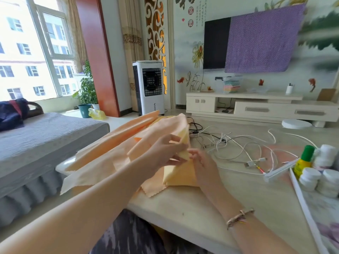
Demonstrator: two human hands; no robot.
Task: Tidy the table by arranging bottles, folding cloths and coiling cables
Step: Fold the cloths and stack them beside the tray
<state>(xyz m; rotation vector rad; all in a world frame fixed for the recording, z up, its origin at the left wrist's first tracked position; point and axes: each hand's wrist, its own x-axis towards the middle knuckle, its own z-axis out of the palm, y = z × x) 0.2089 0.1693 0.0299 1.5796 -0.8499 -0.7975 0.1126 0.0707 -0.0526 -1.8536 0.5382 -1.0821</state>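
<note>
A yellow cloth (180,173) stands half lifted at the middle of the table, folded into a narrow shape. My left hand (165,151) pinches its upper part from the left. My right hand (203,164) holds its right edge, fingers curled against the fabric. Several peach cloths (110,154) lie spread and rumpled to the left, hanging over the table's edge. White and black cables (236,145) lie tangled on the table behind my hands. At the right stand a yellow bottle with a green cap (303,160) and several white-capped bottles (322,178).
The pale table (198,213) runs out to my front. A white rail (280,171) and a long white strip (308,208) lie near the bottles. A grey bed (42,140) is on the left, a TV cabinet (256,107) and a fan unit (148,87) beyond.
</note>
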